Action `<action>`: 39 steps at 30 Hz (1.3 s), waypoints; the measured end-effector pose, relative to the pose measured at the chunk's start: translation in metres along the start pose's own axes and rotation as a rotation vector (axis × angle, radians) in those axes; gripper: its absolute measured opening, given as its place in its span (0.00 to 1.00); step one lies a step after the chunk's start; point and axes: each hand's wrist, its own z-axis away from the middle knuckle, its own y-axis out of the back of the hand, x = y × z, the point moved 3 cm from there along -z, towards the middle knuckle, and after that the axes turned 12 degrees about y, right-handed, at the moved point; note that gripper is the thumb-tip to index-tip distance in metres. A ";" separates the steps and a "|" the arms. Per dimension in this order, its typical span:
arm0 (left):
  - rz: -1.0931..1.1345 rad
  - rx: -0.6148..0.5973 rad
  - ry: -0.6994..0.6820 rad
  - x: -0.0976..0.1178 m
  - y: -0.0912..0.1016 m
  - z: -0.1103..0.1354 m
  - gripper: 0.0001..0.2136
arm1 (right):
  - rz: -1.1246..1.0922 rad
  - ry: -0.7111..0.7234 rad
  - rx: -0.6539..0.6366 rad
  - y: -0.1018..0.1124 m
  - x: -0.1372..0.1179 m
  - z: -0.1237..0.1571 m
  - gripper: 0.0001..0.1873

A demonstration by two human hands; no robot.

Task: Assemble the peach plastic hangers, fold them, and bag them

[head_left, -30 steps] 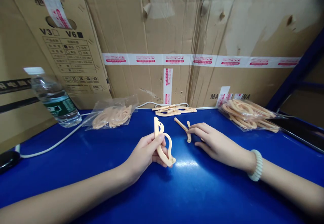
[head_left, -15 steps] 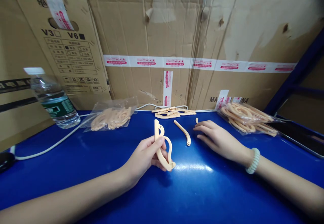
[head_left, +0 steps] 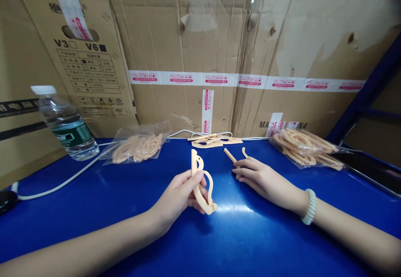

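Note:
My left hand [head_left: 191, 189] grips a beige plastic folding hanger piece [head_left: 210, 185], held upright above the table, thumb in front and fingers behind. It has a straight bar with a small rounded loop at the top and a curved strip on its right. Over to the right, my right hand [head_left: 260, 179] has its fingertips closed round the near end of a slim beige hanger arm [head_left: 230, 155], whose far end sticks out ahead of the fingers. Just beyond these fingers lies a small curved hook [head_left: 244, 152], partly hidden by the hand.
Beige hanger parts [head_left: 206, 142] lie in a pile at the back. Bagged parts sit at left [head_left: 138, 146] and right [head_left: 303, 143]. A water bottle [head_left: 70, 130], white cable [head_left: 75, 171] and dark phone [head_left: 372, 172] rest on the blue table [head_left: 238, 243]. Cardboard [head_left: 188, 39] stands behind.
My right hand has moved a little left and toward me, onto the slim hanger arm, which has shifted right and turned. My left hand still holds its piece in nearly the same spot.

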 end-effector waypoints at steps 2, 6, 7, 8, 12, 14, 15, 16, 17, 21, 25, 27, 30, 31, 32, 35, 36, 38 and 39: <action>-0.001 -0.002 0.006 0.000 0.000 0.001 0.19 | -0.004 -0.041 0.008 0.003 0.004 0.001 0.16; -0.012 -0.008 0.009 0.001 0.000 0.002 0.21 | 0.035 -0.145 -0.042 0.008 0.022 0.007 0.13; -0.015 -0.009 0.008 0.001 0.000 0.002 0.21 | 0.045 -0.169 -0.064 0.008 0.028 0.009 0.12; -0.017 -0.013 0.008 0.001 0.000 0.002 0.21 | 0.053 -0.194 -0.081 0.007 0.035 0.012 0.11; -0.024 -0.025 0.012 0.001 0.000 0.001 0.22 | 0.079 -0.266 -0.077 0.005 0.060 0.024 0.11; -0.027 -0.023 0.016 0.001 0.000 0.001 0.23 | 0.089 -0.281 -0.063 0.005 0.066 0.028 0.10; -0.031 -0.022 0.019 0.001 0.000 0.001 0.23 | 0.092 -0.284 -0.052 0.007 0.066 0.028 0.10; -0.033 -0.022 0.019 0.001 0.000 0.001 0.22 | 0.095 -0.283 -0.039 0.008 0.063 0.027 0.10; -0.035 -0.021 0.019 0.001 0.000 0.001 0.22 | 0.098 -0.280 -0.023 0.010 0.059 0.025 0.10; -0.059 -0.018 0.027 0.002 -0.001 0.003 0.20 | 0.011 -0.090 -0.032 0.011 0.022 0.008 0.15; -0.061 -0.006 0.034 0.003 -0.001 0.004 0.19 | -0.100 0.061 -0.106 0.004 -0.005 -0.003 0.17; -0.058 -0.003 0.032 0.003 -0.002 0.004 0.19 | -0.119 0.040 -0.099 0.002 -0.003 -0.003 0.17; -0.053 0.000 0.028 0.004 -0.002 0.003 0.19 | -0.101 0.006 -0.066 -0.001 0.006 0.001 0.18; -0.054 0.001 0.028 0.004 -0.003 0.003 0.19 | -0.088 -0.001 -0.053 -0.001 0.009 0.002 0.18; -0.054 0.005 0.029 0.004 -0.003 0.003 0.19 | -0.075 -0.007 -0.039 -0.002 0.011 0.003 0.18; -0.056 0.012 0.034 0.005 -0.003 0.003 0.17 | -0.057 -0.026 0.004 -0.003 0.014 0.005 0.16; -0.056 0.013 0.034 0.005 -0.003 0.004 0.16 | -0.060 -0.036 0.014 -0.003 0.015 0.006 0.15; -0.057 0.011 0.033 0.005 -0.003 0.004 0.15 | -0.068 -0.064 0.027 -0.005 0.016 0.006 0.14; -0.060 0.008 0.032 0.005 -0.004 0.004 0.14 | -0.069 -0.080 0.034 -0.005 0.016 0.007 0.14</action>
